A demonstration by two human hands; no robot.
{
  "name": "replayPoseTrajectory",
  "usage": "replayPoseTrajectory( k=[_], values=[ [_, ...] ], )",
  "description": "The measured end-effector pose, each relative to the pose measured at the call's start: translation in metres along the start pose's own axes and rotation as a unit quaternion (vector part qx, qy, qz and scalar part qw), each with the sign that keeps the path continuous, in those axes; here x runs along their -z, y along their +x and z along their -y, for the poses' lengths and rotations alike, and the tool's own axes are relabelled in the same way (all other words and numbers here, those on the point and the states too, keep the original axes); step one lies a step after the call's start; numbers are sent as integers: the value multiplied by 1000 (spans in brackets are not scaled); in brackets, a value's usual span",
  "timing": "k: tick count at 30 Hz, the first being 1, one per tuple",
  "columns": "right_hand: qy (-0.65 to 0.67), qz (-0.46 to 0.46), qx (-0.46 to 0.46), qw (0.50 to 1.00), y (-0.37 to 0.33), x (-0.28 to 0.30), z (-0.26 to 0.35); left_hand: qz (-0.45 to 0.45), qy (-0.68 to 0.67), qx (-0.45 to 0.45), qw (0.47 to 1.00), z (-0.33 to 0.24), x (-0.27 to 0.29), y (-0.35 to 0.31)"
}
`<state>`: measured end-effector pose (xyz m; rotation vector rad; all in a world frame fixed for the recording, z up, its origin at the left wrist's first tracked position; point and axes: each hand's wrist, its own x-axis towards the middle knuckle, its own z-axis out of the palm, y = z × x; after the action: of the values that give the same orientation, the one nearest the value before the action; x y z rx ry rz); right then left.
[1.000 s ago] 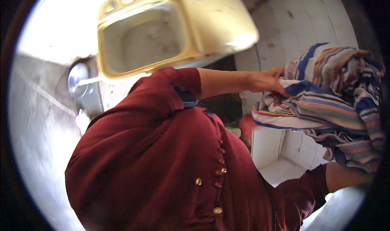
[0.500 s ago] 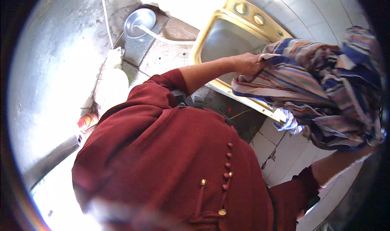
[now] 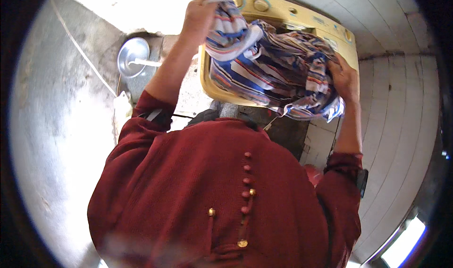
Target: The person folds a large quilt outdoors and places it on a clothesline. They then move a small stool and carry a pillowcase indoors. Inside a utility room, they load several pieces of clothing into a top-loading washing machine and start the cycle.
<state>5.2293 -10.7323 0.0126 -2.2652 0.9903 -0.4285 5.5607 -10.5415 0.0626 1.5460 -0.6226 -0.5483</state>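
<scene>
Both my hands hold a striped cloth (image 3: 269, 74) in blue, white, orange and brown, bunched up over the tub of a yellow washing machine (image 3: 206, 74). My left hand (image 3: 199, 17) is closed on the cloth's upper left end, raised near the machine's far left corner. At the cloth's right side, my right hand (image 3: 345, 79) is closed round a gathered part. The middle of the cloth sags between them and covers most of the tub opening. Its lower right edge hangs past the machine's near rim.
Round dials (image 3: 261, 4) sit on the machine's far panel. On the floor to the left lies a shiny metal bowl (image 3: 133, 55), with the end of a white hose (image 3: 144, 62) in it. A tiled wall (image 3: 391, 107) rises at the right.
The striped cloth has moved left, from beyond the machine's right side to over its tub. My left hand has gone up and left, and my right hand has come inward and up.
</scene>
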Motion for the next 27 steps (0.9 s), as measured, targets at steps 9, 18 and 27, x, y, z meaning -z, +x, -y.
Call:
replayPoseTrajectory(
  k=[9,18,27],
  values=[
    [-198,-169,72,963,-14,-66,-28,25,-105,-199,974,-94,-19,37],
    [-5,76,112,991,-78,-194,34,86,-223,-175,955,-138,-32,65],
    [-28,-120,121,985,-27,-98,-46,11,-180,-82,980,-145,0,41]
  ],
)
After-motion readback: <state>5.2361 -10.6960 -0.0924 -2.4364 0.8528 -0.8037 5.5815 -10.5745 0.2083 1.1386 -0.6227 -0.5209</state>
